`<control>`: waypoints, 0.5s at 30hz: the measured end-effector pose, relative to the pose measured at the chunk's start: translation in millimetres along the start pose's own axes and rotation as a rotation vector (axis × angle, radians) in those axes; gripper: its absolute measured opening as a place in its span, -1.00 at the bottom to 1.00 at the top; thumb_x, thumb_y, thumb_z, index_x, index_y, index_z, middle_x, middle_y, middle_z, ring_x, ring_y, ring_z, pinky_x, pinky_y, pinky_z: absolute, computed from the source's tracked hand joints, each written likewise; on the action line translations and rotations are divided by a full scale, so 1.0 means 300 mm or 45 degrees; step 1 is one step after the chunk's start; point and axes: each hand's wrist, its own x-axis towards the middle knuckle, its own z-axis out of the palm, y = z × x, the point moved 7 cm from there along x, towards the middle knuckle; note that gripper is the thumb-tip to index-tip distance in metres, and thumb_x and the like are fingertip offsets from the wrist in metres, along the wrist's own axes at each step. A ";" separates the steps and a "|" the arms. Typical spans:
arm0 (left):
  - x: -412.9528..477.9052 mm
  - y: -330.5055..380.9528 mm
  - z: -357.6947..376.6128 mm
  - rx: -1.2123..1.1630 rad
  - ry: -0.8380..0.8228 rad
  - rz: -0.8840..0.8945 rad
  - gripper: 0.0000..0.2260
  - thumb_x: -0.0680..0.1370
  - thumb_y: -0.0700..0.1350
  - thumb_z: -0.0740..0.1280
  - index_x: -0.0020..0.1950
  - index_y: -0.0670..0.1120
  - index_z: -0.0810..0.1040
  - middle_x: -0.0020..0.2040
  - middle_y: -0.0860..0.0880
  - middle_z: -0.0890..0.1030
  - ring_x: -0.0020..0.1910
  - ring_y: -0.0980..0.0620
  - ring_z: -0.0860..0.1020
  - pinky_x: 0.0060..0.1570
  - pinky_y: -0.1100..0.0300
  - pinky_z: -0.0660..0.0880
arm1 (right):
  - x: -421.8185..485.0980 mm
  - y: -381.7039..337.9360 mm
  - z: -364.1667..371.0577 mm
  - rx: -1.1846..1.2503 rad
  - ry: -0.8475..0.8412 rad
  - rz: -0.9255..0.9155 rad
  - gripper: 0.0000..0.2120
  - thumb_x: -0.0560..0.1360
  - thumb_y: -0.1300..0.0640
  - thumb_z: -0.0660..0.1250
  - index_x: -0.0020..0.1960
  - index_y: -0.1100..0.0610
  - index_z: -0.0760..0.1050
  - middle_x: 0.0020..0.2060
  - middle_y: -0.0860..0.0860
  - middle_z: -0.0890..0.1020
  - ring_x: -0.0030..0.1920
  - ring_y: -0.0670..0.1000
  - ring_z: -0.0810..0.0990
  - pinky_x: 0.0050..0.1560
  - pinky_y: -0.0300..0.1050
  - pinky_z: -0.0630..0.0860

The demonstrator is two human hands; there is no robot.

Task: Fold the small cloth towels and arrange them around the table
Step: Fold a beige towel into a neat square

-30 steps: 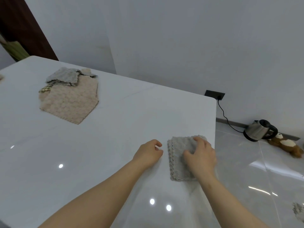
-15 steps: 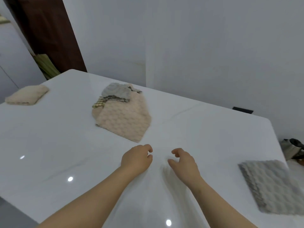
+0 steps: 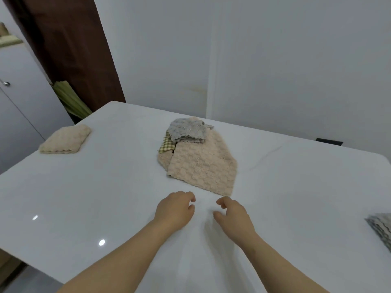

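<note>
The left hand and the right hand are side by side just in front of the pile of unfolded towels on the white table, each with fingers loosely curled and holding nothing. A big beige towel forms the near side of the pile, with a grey towel and a checked cloth at its far end. A folded beige towel lies well to the left of the pile. Well to its right, a second grey towel, seemingly folded, is cut off by the picture's edge.
</note>
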 end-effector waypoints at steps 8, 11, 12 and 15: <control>0.117 -0.065 0.006 0.056 0.235 0.168 -0.72 0.52 -0.15 0.25 0.23 -0.03 0.49 0.24 0.02 0.49 0.25 -0.03 0.43 0.09 0.11 0.41 | 0.102 0.007 0.059 -0.064 0.086 -0.027 -0.63 0.52 0.11 0.16 0.32 0.06 0.34 0.29 -0.03 0.43 0.27 0.00 0.38 0.23 -0.16 0.34; 0.195 -0.101 -0.010 0.207 0.419 0.376 -0.60 0.14 -0.14 0.52 -0.04 -0.02 0.61 0.00 -0.04 0.62 -0.01 -0.07 0.62 -0.27 0.10 0.56 | 0.165 -0.027 0.094 -0.152 0.194 -0.060 -0.63 0.53 0.09 0.16 0.34 0.01 0.32 0.32 -0.10 0.38 0.32 -0.02 0.31 0.24 -0.20 0.28; 0.230 -0.119 -0.003 0.252 0.416 0.406 -0.53 0.06 -0.12 0.56 -0.05 0.01 0.61 -0.01 -0.03 0.63 0.00 -0.05 0.61 -0.27 0.12 0.57 | 0.192 -0.043 0.108 -0.176 0.221 -0.064 -0.62 0.53 0.08 0.15 0.34 -0.01 0.31 0.33 -0.11 0.36 0.34 -0.02 0.28 0.26 -0.20 0.25; 0.316 -0.180 0.013 0.319 0.398 0.467 -0.46 0.01 -0.06 0.57 -0.02 0.04 0.61 0.03 0.00 0.63 0.07 -0.05 0.60 -0.16 0.11 0.57 | 0.265 -0.086 0.158 -0.202 0.281 -0.007 -0.61 0.51 0.07 0.17 0.33 -0.05 0.31 0.37 -0.14 0.29 0.39 -0.02 0.20 0.33 -0.15 0.13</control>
